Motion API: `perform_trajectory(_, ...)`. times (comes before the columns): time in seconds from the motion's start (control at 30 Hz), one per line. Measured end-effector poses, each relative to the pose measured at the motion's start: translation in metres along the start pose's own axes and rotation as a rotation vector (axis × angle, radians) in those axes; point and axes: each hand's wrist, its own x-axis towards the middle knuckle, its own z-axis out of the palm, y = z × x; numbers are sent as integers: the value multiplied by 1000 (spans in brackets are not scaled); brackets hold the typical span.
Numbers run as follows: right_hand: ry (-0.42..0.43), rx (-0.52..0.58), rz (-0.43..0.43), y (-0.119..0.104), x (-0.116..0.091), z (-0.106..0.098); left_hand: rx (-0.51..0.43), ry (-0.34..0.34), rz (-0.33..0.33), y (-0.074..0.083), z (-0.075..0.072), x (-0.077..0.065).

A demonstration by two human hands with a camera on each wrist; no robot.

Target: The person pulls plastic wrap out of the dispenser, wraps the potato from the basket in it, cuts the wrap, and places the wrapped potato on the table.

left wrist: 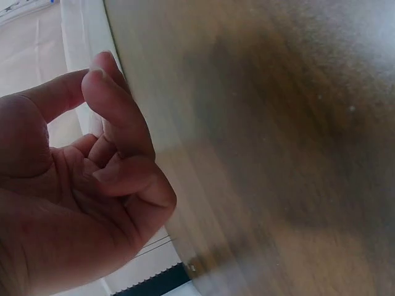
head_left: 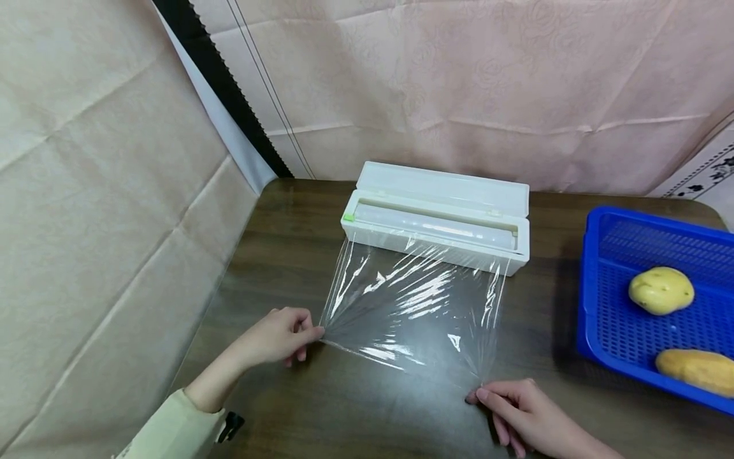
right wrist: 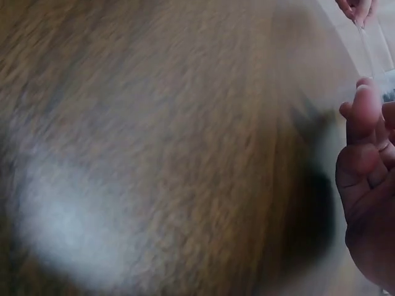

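Head view: hands (head_left: 283,336) (head_left: 524,408) pinch film (head_left: 418,319) corners; white box (head_left: 436,207) beyond, blue basket (head_left: 588,299) with vegetables (head_left: 661,291) right.

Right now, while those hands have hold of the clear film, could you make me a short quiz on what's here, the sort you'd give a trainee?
1. True or false: the left hand and the right hand each pinch the clear film.

2. How many items show in the blue basket?
A) One
B) Two
C) Five

3. Fill in the blank: the lid of the white box is ______.

Key:
1. True; each hand pinches near a corner of the film.
2. B; a rounded potato and a longer yellow-brown vegetable.
3. Open; the roll shows inside.
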Motion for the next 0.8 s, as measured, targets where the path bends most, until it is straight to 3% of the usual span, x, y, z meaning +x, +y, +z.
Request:
perform_trajectory(0.2, -1, -73, 7, 4, -2, 1, -29, -18, -60, -1, 2, 0)
perform_trajectory(0.5, -14, -88, 26, 1, -3, -3, -113, -161, -75, -5, 0, 0)
perform_trajectory(0.8, -30, -64, 55, -3, -4, -12, -101, -172, -148, -13, -4, 1)
